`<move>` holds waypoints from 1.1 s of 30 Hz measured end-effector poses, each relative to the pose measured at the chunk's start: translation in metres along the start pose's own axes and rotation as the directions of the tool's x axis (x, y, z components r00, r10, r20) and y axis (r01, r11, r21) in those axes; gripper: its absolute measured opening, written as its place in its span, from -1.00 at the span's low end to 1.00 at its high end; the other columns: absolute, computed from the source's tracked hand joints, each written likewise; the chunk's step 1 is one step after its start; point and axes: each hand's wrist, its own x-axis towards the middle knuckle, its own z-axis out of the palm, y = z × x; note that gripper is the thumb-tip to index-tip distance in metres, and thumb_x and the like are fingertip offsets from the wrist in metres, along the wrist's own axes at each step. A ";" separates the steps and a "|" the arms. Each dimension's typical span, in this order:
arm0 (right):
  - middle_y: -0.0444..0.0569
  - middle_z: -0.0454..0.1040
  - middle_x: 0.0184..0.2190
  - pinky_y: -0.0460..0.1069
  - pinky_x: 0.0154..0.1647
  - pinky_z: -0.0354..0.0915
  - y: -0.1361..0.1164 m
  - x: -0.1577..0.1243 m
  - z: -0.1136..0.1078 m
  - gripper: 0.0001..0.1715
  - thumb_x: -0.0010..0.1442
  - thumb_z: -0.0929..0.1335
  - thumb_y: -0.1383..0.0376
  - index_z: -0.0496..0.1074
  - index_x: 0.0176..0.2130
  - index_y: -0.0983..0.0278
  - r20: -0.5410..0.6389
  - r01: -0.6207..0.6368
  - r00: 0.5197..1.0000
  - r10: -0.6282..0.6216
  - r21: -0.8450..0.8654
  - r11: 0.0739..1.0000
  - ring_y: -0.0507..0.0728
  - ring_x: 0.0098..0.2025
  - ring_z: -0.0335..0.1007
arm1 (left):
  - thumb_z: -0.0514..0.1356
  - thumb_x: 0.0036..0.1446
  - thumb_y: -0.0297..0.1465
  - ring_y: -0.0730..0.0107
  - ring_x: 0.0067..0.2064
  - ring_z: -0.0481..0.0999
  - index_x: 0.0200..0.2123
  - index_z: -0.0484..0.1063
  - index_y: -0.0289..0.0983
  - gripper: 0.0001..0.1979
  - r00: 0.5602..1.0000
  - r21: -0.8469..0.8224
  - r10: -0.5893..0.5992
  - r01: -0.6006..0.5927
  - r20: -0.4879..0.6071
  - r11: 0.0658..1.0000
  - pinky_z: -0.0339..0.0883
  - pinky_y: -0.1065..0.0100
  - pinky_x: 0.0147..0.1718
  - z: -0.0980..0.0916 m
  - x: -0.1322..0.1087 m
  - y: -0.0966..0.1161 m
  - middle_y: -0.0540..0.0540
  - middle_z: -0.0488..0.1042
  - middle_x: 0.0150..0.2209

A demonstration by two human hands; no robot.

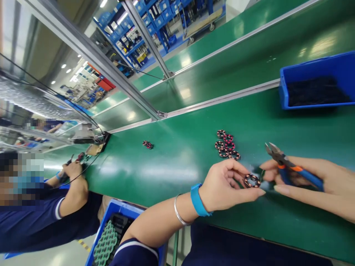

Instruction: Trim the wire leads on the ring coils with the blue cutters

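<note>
My left hand [222, 184] pinches a small ring-shaped motor stator [253, 181], black with copper-coloured windings, between thumb and fingers. My right hand [313, 173] is wrapped round diagonal cutters [294, 168] with blue and orange handles. Their jaws are parted and point up and left, away from the stator. The right fingertips are close to the stator's right side, near what looks like a thin dark wire [262, 174]. Just beyond my left hand, several similar stators [227, 145] lie grouped on the green tabletop [177, 166].
Two or so more rings [147, 145] lie further left. A blue bin [285, 88] with dark contents stands at the back right. Below the table edge at left is a blue crate [111, 207] with green honeycomb-like pieces. A co-worker's arm [74, 188] is at far left.
</note>
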 end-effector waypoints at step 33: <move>0.07 0.74 -0.33 0.17 -0.30 0.62 -0.037 0.020 0.007 -0.04 0.00 0.50 -0.66 0.66 -0.25 0.11 0.031 -0.074 0.997 0.070 0.116 0.991 0.31 -0.34 0.67 | 0.86 -0.64 -0.15 0.60 -0.48 0.53 -0.38 0.39 -0.23 -0.14 0.992 -0.161 -0.084 0.098 0.093 0.982 0.39 0.54 -0.49 0.012 0.012 -0.012 0.12 0.58 -0.48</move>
